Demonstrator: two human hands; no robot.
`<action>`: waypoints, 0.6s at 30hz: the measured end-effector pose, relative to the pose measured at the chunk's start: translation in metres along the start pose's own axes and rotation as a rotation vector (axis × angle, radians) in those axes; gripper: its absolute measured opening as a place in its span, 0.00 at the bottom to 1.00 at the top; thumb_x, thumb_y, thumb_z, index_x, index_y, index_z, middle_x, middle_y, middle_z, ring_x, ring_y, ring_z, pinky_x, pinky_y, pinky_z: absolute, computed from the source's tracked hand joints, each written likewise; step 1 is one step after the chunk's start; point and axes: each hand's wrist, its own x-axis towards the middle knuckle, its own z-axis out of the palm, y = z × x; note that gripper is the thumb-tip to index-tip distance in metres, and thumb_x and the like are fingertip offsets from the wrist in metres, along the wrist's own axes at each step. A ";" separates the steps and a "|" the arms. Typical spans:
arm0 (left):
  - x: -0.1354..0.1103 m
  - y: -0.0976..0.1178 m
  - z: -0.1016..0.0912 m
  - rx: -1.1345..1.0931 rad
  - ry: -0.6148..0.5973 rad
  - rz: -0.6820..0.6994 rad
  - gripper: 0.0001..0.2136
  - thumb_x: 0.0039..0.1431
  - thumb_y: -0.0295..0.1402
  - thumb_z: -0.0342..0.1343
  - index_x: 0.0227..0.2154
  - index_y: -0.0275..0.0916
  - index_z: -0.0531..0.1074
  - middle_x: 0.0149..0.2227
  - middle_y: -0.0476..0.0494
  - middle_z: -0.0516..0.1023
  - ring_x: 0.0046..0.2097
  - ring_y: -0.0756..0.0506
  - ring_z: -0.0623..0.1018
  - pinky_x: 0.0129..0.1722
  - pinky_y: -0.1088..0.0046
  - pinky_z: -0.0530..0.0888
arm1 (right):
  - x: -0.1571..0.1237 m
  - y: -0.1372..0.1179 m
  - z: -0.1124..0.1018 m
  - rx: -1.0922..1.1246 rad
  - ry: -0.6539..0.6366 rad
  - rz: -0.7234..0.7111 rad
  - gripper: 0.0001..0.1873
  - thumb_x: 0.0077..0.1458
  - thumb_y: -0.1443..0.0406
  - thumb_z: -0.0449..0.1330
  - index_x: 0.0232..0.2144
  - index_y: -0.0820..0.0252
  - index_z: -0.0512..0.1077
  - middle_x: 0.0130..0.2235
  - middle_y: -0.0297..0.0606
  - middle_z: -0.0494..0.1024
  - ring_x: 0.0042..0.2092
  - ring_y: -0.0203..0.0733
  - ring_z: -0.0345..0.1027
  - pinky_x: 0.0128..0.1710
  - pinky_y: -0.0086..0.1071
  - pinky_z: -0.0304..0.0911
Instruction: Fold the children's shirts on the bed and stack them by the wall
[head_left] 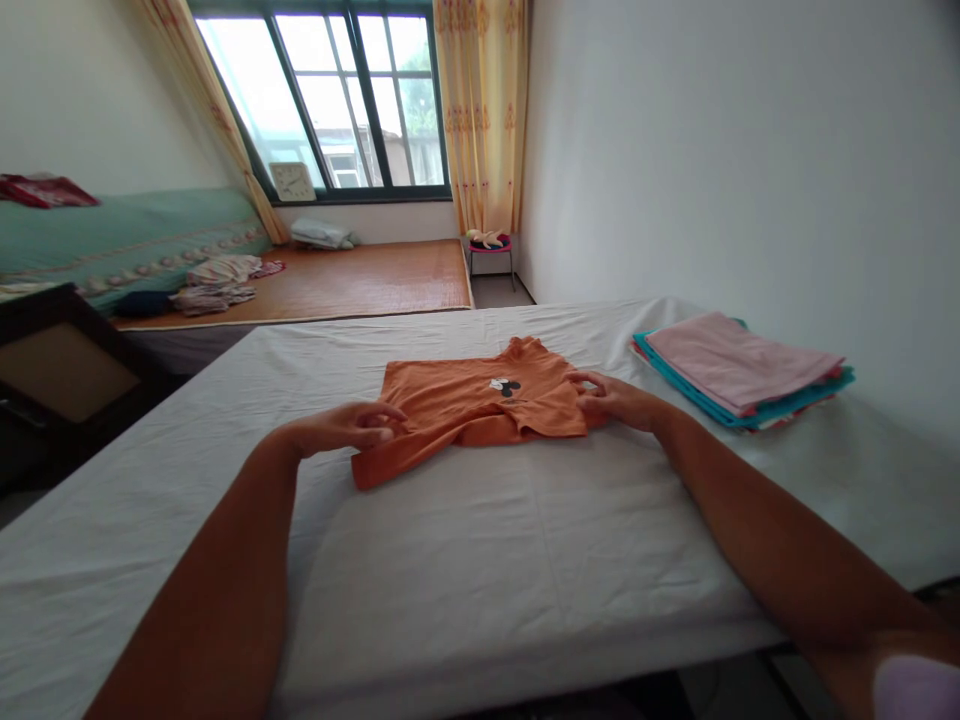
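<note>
An orange T-shirt (480, 400) with a small black-and-white cartoon mouse print lies sideways on the white sheet (450, 560). Its neckline points to the right and its near edge is rumpled, with one layer partly turned over. At the hem end on the left, my left hand (349, 425) pinches the fabric between thumb and fingers. My right hand (619, 400) grips the shirt near the shoulder and sleeve on the right; its fingertips are partly hidden in the cloth.
A stack of folded clothes (742, 365), pink on top of teal, sits at the right by the white wall (712, 150). Beyond the sheet is a mat-covered bed (367, 280) with crumpled clothes (217, 285). A dark wooden cabinet (75, 370) stands left, a small stool (491, 245) behind.
</note>
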 end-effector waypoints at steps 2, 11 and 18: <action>-0.006 0.001 -0.003 0.082 -0.095 0.044 0.30 0.45 0.47 0.65 0.52 0.42 0.71 0.34 0.48 0.76 0.36 0.47 0.74 0.35 0.76 0.70 | -0.008 -0.006 0.000 -0.053 -0.060 -0.051 0.43 0.42 0.58 0.71 0.59 0.55 0.61 0.44 0.37 0.76 0.43 0.41 0.72 0.40 0.31 0.69; 0.018 -0.002 0.006 -0.352 0.724 0.177 0.31 0.46 0.46 0.65 0.53 0.37 0.70 0.41 0.42 0.78 0.40 0.47 0.76 0.39 0.74 0.74 | -0.006 -0.004 0.004 0.021 -0.009 -0.142 0.35 0.47 0.55 0.67 0.56 0.53 0.65 0.50 0.39 0.74 0.50 0.45 0.69 0.48 0.37 0.67; 0.021 -0.011 0.015 -0.469 0.571 -0.064 0.38 0.48 0.46 0.65 0.62 0.44 0.58 0.47 0.40 0.75 0.43 0.45 0.77 0.35 0.75 0.75 | -0.014 -0.008 -0.005 -0.092 -0.098 -0.070 0.42 0.47 0.53 0.67 0.61 0.52 0.59 0.49 0.40 0.74 0.48 0.44 0.69 0.46 0.35 0.66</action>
